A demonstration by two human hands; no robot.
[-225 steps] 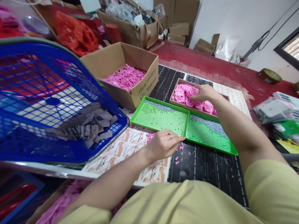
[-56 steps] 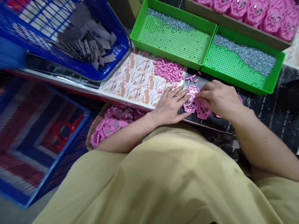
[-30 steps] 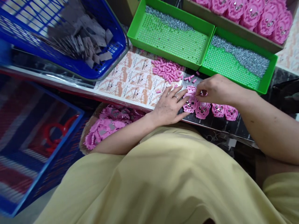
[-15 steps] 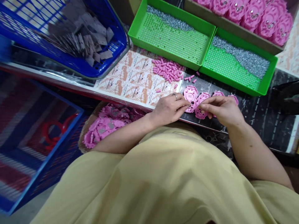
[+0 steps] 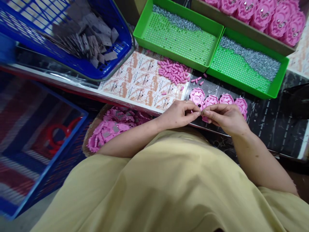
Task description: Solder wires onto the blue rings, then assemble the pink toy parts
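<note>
Several pink plastic casings stand in a row on the black part of the table. My left hand (image 5: 182,113) has thumb and forefinger pinched together in front of the leftmost pink casing (image 5: 197,96). Its fingertips meet those of my right hand (image 5: 225,116), which is pinched too, over the second pink casing (image 5: 210,100). Whatever the fingertips hold is too small to make out. Two more casings, a third pink casing (image 5: 226,99) and a fourth pink casing (image 5: 241,106), lie beyond my right hand. Small pink cylindrical pieces (image 5: 173,71) are heaped on the patterned sheet.
Two green trays (image 5: 207,66) at the back contain small silvery metal parts (image 5: 251,58). Behind them, a cardboard box (image 5: 243,27) holds stacked pink casings. A blue basket (image 5: 96,75) with flat grey pieces stands left; below are a container of pink parts (image 5: 108,132) and a blue crate (image 5: 48,174).
My hands have come together, fingertip to fingertip, and drawn slightly towards my body. The left moved right, off the leftmost casing; the casings at the right show more fully.
</note>
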